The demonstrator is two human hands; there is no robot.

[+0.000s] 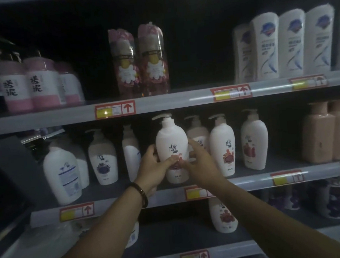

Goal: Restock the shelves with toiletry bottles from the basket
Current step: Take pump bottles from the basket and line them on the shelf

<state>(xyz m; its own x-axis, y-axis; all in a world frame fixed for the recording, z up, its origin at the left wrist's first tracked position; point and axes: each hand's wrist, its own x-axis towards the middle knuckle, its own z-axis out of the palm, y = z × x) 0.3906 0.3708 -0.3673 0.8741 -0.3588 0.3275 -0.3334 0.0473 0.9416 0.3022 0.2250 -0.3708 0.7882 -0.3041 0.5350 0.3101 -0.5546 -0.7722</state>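
Both arms reach forward and up, the left hand (153, 167) and right hand (200, 164) gripping a smooth white oval pump bottle (171, 141) between them, its base seemingly resting on the dim middle shelf (249, 181). Matching glossy bottles (222, 145) stand just right of the right hand.

Middle shelf (245, 182), pump bottles (222, 145), seemingly upright

Cannot see lower label of white plastic pump bottle (171, 141) behind left hand (154, 169) and right hand (200, 164); cannot read blurred red-and-yellow price tags (115, 110).
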